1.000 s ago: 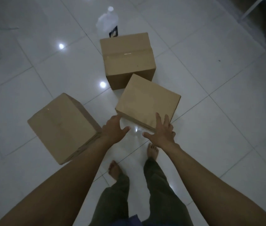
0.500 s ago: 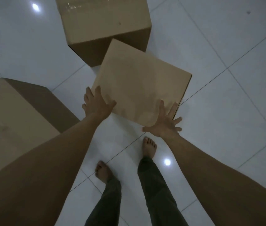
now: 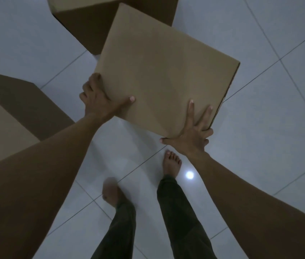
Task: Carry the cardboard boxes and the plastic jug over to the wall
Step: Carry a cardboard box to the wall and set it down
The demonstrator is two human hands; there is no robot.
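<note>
Near box: a plain cardboard box (image 3: 159, 71) fills the middle of the view, its broad top face towards the camera; it is gripped at both near corners. Whether its underside touches the floor cannot be told.
Left hand: the left hand (image 3: 99, 99) wraps the box's near-left corner, thumb lying flat on the top face, the other fingers (image 3: 91, 81) curled round the left side and partly hidden.
Right hand: the right hand (image 3: 192, 131) presses on the near-right corner, fingers (image 3: 191, 111) spread wide over the top face, thumb stretched out along the near edge, little finger bent round the right side.
Grip: both hands are closed on the same box, one at each near corner.
Far box: a second cardboard box (image 3: 84, 21) stands just behind the near one, cut off by the upper edge; its dark side face shows. Whether the two touch cannot be told.
Left box: a third cardboard box (image 3: 16, 105) sits on the floor at the left, partly covered by the left forearm and apart from the held box.
Floor: pale glossy tiles (image 3: 271, 101) with thin dark joints; a small bright reflection (image 3: 189, 175) lies beside the right foot.
Person: bare feet (image 3: 172, 163) and dark trousers (image 3: 183, 217) show below the hands; the left foot is blurred.
Jug: not in view.
</note>
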